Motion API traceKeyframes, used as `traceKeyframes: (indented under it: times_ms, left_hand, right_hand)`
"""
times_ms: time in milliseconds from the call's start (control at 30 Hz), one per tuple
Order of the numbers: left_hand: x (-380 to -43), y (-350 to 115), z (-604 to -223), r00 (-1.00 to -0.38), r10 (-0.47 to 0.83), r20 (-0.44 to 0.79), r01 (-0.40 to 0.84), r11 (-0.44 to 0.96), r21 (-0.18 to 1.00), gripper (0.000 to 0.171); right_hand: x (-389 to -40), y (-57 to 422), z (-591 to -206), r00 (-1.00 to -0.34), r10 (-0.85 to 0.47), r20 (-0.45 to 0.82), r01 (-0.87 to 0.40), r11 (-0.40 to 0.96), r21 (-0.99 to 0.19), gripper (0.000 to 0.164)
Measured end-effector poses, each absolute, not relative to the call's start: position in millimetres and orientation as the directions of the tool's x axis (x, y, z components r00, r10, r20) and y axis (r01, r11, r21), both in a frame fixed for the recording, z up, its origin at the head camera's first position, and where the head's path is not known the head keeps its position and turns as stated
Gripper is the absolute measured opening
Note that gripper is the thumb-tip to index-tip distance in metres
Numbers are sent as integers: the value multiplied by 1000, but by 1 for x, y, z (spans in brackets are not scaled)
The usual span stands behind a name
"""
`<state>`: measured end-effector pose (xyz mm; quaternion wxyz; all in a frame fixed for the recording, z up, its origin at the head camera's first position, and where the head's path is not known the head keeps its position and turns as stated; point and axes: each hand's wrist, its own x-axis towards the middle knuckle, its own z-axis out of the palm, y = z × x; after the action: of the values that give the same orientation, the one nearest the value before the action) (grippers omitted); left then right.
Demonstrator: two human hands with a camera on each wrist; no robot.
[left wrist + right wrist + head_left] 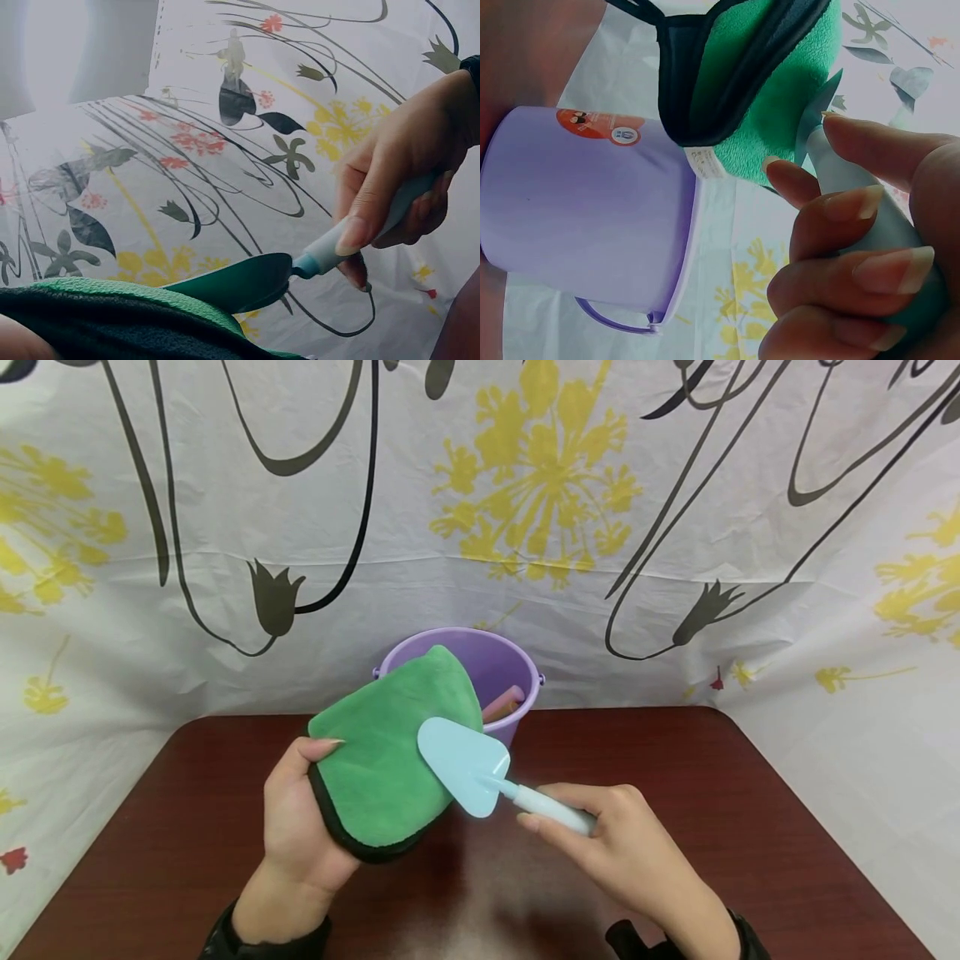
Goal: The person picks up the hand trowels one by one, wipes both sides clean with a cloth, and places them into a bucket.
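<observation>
My left hand holds a folded green towel with black edging, thumb on top and the other fingers hidden beneath. In my right hand is a light blue toy trowel, gripped by its pale handle. The trowel's blade lies against the towel's right part in the head view. From the left wrist view, the blade's edge meets the towel's upper face. The right wrist view shows the fingers curled round the handle, and a black-trimmed fold with a white tag on the towel.
Behind the towel stands a purple bucket with a handle and an orange sticker. Pinkish, stick-like pieces lie inside it. The dark red-brown table reaches back to a white sheet printed with flowers.
</observation>
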<state>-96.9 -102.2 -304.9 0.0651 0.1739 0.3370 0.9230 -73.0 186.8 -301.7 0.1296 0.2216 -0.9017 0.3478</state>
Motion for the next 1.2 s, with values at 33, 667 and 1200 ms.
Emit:
traceKeyframes:
  times_ms: [33,667,1200]
  left_hand:
    - [-97,-104,-305,-930,237,282,-4,-773,635,38]
    - [-102,-116,-311,-940,204,274,-24,-838,544,32]
    - [-92,-81,-306,-955,234,180,-22,-664,747,35]
  right_hand:
    - [-73,187,-302,-867,-310,390,-491,662,-567,10]
    - [-73,193,-299,-862,-231,451,-452,752,-480,7]
    - [-72,189,-301,-819,-219,530,-496,734,-464,8]
